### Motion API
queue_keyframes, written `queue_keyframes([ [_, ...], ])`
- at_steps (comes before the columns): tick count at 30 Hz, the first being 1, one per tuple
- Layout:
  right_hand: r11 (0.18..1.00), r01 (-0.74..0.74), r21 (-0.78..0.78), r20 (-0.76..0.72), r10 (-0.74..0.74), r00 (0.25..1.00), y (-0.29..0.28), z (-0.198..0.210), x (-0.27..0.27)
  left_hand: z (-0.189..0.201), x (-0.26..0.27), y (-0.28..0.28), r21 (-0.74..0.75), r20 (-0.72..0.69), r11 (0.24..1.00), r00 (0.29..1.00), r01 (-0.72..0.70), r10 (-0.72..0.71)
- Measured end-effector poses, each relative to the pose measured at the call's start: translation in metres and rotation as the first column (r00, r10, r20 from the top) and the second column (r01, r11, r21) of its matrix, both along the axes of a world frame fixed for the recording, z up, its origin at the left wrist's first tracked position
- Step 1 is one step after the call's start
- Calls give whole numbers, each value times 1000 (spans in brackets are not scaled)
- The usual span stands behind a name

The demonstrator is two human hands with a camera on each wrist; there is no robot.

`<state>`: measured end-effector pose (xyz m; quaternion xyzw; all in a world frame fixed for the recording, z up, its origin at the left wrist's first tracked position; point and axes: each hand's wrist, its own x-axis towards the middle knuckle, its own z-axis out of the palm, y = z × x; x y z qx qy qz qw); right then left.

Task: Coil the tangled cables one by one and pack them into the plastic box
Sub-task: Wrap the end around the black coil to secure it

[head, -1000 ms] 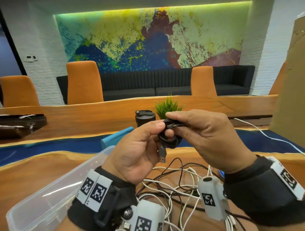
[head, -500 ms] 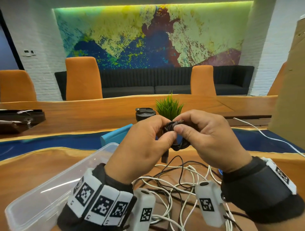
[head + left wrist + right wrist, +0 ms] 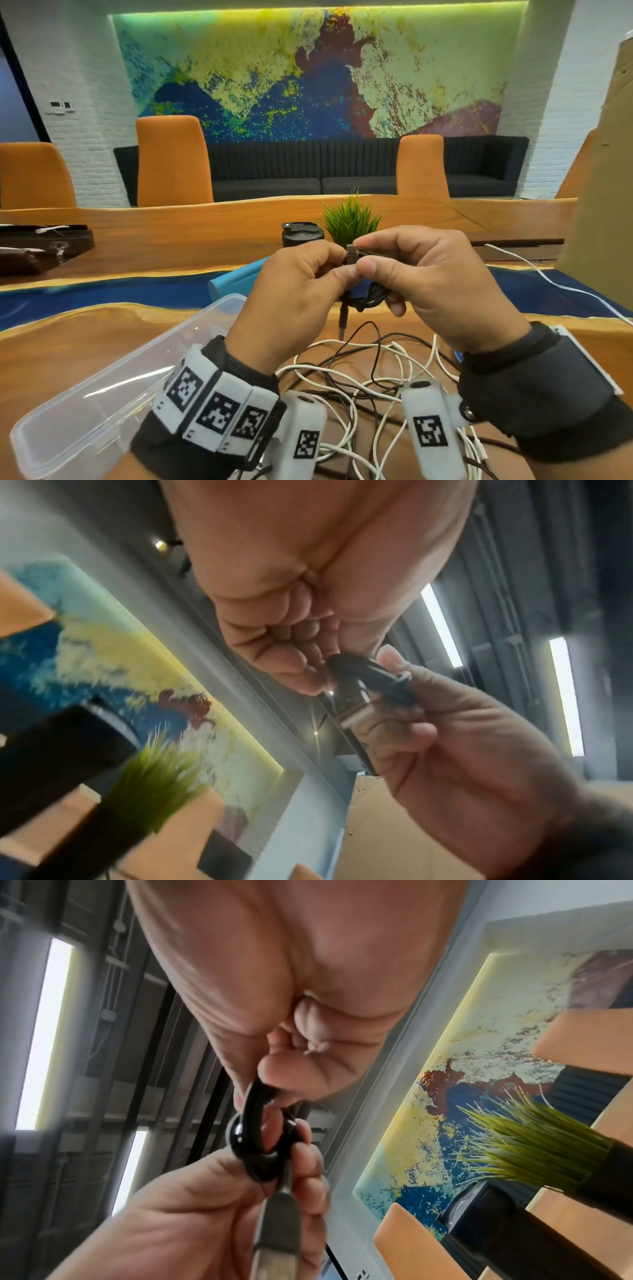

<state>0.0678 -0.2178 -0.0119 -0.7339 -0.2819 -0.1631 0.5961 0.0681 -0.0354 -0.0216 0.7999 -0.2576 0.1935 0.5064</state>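
Both hands meet in mid-air over the table and hold a small coiled black cable [image 3: 368,296]. My left hand [image 3: 301,284] pinches the coil from the left; my right hand [image 3: 414,274] pinches it from the right, thumb and forefinger by a plug [image 3: 351,256] sticking up. Another plug [image 3: 343,322] hangs below the coil. The right wrist view shows the black cable [image 3: 257,1139] looped between both hands' fingers. In the left wrist view the coiled cable [image 3: 373,677] and a metal plug sit between the fingertips. A clear plastic box [image 3: 113,387] lies open at lower left.
A tangle of white and black cables [image 3: 370,370] lies on the wooden table under my hands. Behind them stand a green plant [image 3: 349,219], a black cup [image 3: 301,234] and a blue object [image 3: 236,279]. A white cable [image 3: 548,281] runs off right near a cardboard box [image 3: 609,192].
The hands closed in together around the coil and tucked one plug upward between the fingertips. The hanging plug stays below.
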Motion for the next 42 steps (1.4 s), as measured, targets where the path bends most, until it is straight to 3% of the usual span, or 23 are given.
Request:
queue_keyframes([
  [5, 995, -91, 34, -57, 93, 994, -10, 5, -1, -7, 2, -7, -344, -252, 918, 923, 196, -291],
  [8, 995, -104, 6, -41, 104, 994, -13, 5, -1, -12, 5, -13, -476, -292, 855, 880, 207, -375],
  [13, 998, 1, -58, 102, 5, 995, -6, -1, 4, -10, 3, -15, -337, -256, 928, 933, 157, -252],
  [18, 974, 178, -140, 297, -130, 946, 3, -7, 7, -13, -1, -16, -183, 10, 982, 998, 55, -54],
  [22, 979, 172, -108, 361, -123, 925, 10, -9, 4, -12, -4, -20, -272, 72, 961, 997, 49, -30],
  [26, 991, 130, -43, 380, -104, 919, 10, -10, 5, -13, -5, -25, -516, -118, 854, 982, 68, -149],
  [31, 997, 44, 59, 299, -60, 952, 12, -15, 8, -8, -5, -32, -808, -349, 588, 835, -38, -426],
  [33, 997, 41, 70, 291, -60, 955, 13, -16, 9, -7, -5, -33, -837, -366, 543, 801, -61, -473],
  [35, 997, 46, 63, 275, -62, 959, 11, -16, 10, -10, -1, -32, -823, -359, 565, 817, -51, -450],
  [36, 998, 46, 53, 254, -58, 965, 10, -15, 10, -11, 1, -30, -791, -352, 612, 837, -26, -419],
  [39, 994, 90, -62, 162, -79, 984, 3, -10, 9, -15, 7, -21, -492, -271, 869, 939, 54, -212],
  [42, 963, 161, -218, 137, -133, 982, -3, -5, 6, -11, 7, -13, -244, -144, 969, 988, 22, -59],
])
